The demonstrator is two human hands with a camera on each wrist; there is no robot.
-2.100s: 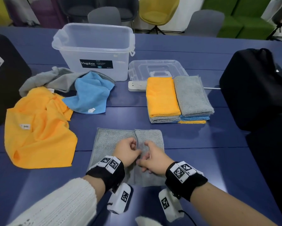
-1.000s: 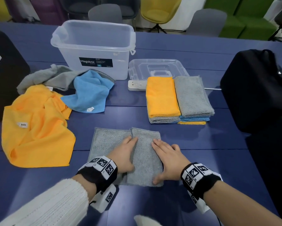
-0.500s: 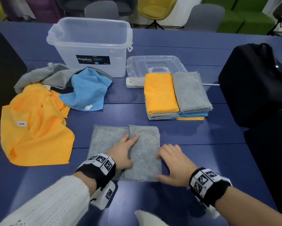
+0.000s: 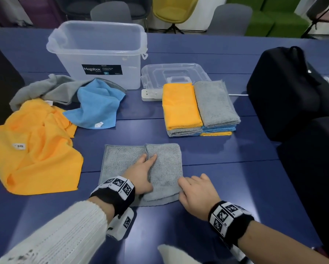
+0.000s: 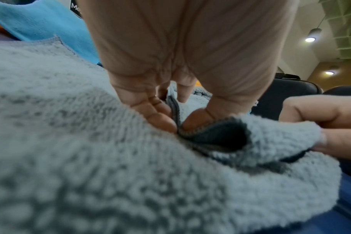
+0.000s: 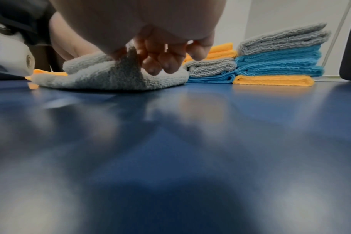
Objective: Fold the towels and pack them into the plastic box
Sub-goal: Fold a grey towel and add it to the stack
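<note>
Nearest you, your right hand [image 4: 196, 193] sits at the near right corner of the grey towel [image 4: 164, 168], its fingers [image 6: 160, 63] curled onto the folded edge and its thumb tucked against the cloth, so it pinches that corner. Your left hand [image 4: 141, 173] lies flat on the same towel just left of the right hand, fingers straight and close together, pressing along the seam where the two folded flaps meet; in the left wrist view its fingertips [image 5: 160, 120] rest against the dark hemmed edge. The towel lies on the blue table [image 4: 217, 225], partly folded, directly in front of you. To the left, well apart from it, an unfolded orange towel [image 4: 36, 149] is spread in a loose heap, with a crumpled blue towel [image 4: 97, 107] and a rumpled grey towel [image 4: 51, 90] beyond it. To the right, a stack of folded towels [image 4: 199, 109] stands in two piles, orange and grey on top. Behind that stack lies the clear lid [image 4: 175, 75], and left of it stands the open plastic box [image 4: 101, 54] labelled Megabox. A black bag [image 4: 293, 92] sits at the far right.
</note>
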